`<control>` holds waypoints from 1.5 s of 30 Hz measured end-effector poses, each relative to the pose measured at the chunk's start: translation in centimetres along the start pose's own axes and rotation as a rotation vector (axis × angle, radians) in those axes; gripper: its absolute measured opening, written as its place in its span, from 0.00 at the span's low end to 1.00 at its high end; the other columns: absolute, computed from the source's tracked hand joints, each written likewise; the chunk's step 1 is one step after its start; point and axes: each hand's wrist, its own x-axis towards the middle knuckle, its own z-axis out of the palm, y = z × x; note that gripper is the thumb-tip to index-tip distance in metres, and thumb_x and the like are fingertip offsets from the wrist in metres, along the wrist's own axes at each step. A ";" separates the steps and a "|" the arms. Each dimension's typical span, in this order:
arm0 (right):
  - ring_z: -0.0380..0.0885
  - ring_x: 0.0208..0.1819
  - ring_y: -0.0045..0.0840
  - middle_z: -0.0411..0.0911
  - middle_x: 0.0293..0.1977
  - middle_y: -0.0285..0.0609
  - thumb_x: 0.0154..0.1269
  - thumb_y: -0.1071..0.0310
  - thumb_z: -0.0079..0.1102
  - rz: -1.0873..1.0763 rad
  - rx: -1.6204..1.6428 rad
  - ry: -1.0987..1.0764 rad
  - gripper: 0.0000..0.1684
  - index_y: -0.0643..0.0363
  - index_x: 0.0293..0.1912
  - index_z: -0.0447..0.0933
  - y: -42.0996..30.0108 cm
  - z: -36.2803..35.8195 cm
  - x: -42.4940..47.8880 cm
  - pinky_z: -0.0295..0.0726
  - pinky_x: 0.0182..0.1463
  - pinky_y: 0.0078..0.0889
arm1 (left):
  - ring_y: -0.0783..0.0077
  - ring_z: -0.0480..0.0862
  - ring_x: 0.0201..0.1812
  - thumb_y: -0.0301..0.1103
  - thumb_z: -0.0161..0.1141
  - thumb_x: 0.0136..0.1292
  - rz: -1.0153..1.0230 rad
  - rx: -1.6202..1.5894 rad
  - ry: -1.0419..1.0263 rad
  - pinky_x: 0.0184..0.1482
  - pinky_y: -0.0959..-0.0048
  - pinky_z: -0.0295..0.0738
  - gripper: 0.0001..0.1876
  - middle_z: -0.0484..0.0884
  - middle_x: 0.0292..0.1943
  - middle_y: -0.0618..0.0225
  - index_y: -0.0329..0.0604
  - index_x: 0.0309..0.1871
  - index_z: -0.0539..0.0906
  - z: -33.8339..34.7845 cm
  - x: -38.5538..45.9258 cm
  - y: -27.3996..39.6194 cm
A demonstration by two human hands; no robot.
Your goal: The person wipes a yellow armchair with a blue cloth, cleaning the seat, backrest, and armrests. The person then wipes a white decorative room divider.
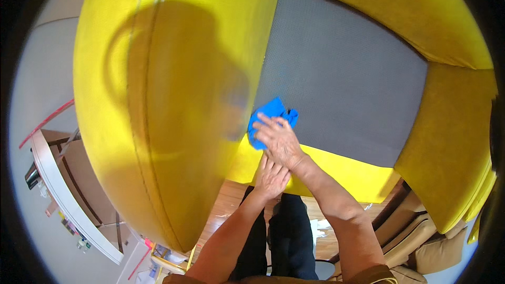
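My right hand [280,138] presses a crumpled blue cloth [272,106] against the grey fabric seat base [339,75], at the seam beside the large yellow leather armrest [185,86] of a sofa. Some of its fingers are spread over the cloth. Just below, my left hand [272,177] lies with its fingers extended on the yellow front edge [347,173] of the seat, touching or nearly touching the right wrist. It holds nothing visible. Shadows fall across the glossy armrest.
The sofa's yellow backrest [378,4] and another yellow side [446,138] border the seat. Tan cushions [438,252] are piled at the lower right. A white-edged shelf [75,205] with small items stands at the left. Wooden floor [327,240] shows around my legs.
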 end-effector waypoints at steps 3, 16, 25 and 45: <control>0.62 0.75 0.34 0.74 0.65 0.39 0.52 0.73 0.65 -0.005 0.088 -0.110 0.22 0.52 0.49 0.79 0.1 0.2 -3.3 0.61 0.74 0.47 | 0.45 0.63 0.74 0.38 0.59 0.67 0.004 -0.080 -0.133 0.77 0.44 0.50 0.27 0.72 0.68 0.51 0.40 0.68 0.75 0.6 -2.9 0.1; 0.58 0.77 0.42 0.67 0.71 0.43 0.53 0.78 0.59 0.250 -0.043 0.200 0.19 0.53 0.47 0.80 3.0 -0.4 -5.0 0.54 0.78 0.54 | 0.47 0.44 0.82 0.51 0.64 0.65 -0.454 -0.070 -0.270 0.80 0.46 0.34 0.48 0.46 0.82 0.46 0.39 0.81 0.52 3.1 -3.0 2.7; 0.54 0.78 0.45 0.61 0.76 0.37 0.56 0.67 0.70 0.125 -0.252 -0.144 0.22 0.46 0.52 0.79 -1.4 0.7 -19.1 0.47 0.77 0.65 | 0.47 0.51 0.79 0.53 0.66 0.62 -0.407 -0.003 -0.145 0.79 0.47 0.42 0.44 0.55 0.77 0.51 0.42 0.75 0.59 4.3 -5.8 1.2; 0.67 0.69 0.51 0.64 0.73 0.48 0.61 0.71 0.61 -0.162 -0.598 -0.328 0.31 0.53 0.65 0.72 -0.8 1.0 -13.9 0.61 0.72 0.54 | 0.51 0.49 0.81 0.52 0.75 0.50 -0.664 -0.228 0.387 0.79 0.43 0.33 0.58 0.50 0.81 0.50 0.37 0.79 0.54 3.4 -6.6 2.5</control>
